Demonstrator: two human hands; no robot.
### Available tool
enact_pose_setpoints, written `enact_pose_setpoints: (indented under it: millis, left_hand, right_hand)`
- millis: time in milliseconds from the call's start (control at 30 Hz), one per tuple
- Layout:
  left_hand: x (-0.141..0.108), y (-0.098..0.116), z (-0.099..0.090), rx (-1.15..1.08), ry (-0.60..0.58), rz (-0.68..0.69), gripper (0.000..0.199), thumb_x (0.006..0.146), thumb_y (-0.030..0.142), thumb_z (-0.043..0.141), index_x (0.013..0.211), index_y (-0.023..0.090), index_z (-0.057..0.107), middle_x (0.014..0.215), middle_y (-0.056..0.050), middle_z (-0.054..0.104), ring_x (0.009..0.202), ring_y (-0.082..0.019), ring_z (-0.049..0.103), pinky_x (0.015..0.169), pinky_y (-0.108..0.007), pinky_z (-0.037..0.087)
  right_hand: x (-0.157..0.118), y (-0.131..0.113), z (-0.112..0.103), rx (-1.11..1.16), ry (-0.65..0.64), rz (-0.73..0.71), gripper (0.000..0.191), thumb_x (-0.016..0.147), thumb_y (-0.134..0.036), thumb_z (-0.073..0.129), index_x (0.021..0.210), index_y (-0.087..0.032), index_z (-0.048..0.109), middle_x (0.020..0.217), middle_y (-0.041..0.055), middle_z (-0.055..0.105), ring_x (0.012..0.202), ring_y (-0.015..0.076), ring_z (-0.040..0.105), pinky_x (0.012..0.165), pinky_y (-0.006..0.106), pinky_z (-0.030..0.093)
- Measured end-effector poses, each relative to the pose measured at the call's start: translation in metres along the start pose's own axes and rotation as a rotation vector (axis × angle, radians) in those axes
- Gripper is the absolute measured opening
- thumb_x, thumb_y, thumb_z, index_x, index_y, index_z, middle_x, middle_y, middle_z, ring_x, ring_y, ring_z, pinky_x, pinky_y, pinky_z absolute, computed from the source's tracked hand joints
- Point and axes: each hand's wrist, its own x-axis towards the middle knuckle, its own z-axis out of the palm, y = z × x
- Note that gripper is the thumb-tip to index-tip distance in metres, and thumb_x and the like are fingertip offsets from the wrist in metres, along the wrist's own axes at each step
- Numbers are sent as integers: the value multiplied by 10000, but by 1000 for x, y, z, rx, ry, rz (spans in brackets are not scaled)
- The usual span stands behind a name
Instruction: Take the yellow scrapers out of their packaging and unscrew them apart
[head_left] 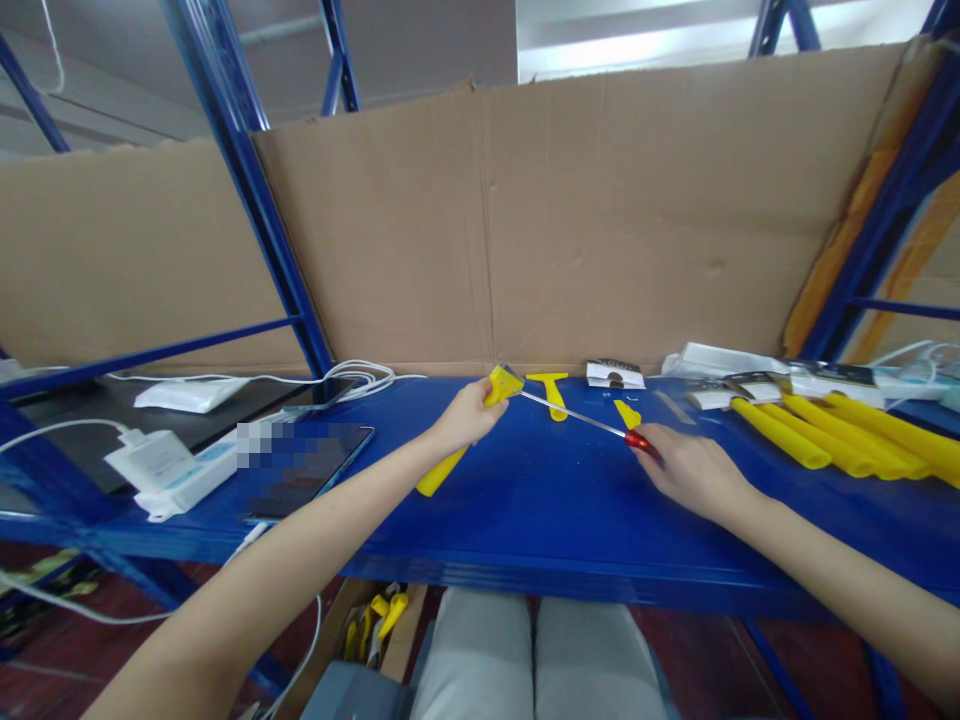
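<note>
My left hand [466, 412] is closed around a yellow scraper [504, 384], whose head sticks out above my fingers and whose handle end shows below them. In my right hand [688, 468] is a screwdriver [643, 443] with a red handle. Its long metal shaft points left, and the tip meets the scraper's head; whether it sits in a screw is too small to tell. Behind the shaft lie a yellow T-shaped piece [553, 393] and a small yellow piece [628, 413]. A thin flat strip [674, 407] rests near my right hand.
Several yellow tubes [787, 437] lie on the blue shelf [540, 520] at right, beside white packets. A small white box [615, 374] stands by the cardboard wall [615, 220]. Left are a phone [322, 465], a power strip [206, 475] and cables. Below, a carton holds yellow parts [391, 612].
</note>
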Motion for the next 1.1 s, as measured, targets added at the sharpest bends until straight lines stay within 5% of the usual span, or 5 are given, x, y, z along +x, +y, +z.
enact_pose_setpoints:
  millis: [667, 1100]
  left_hand:
    - [0, 3, 2, -35, 19, -3, 102, 817, 96, 544, 916, 121, 551, 431, 86, 453, 265, -72, 391, 298, -170, 270]
    - [-6, 12, 7, -360, -13, -167, 121, 855, 67, 460, 831, 183, 433, 460, 108, 407, 290, -50, 352, 312, -156, 265]
  right_hand:
    - [0, -2, 1, -3, -8, 6, 299, 904, -269, 383, 995, -144, 639, 813, 110, 724, 658, 238, 686, 506, 287, 446]
    - [-2, -1, 5, 37, 17, -31, 304, 912, -254, 384, 1032, -134, 637, 883, 108, 737, 705, 228, 703, 560, 280, 489]
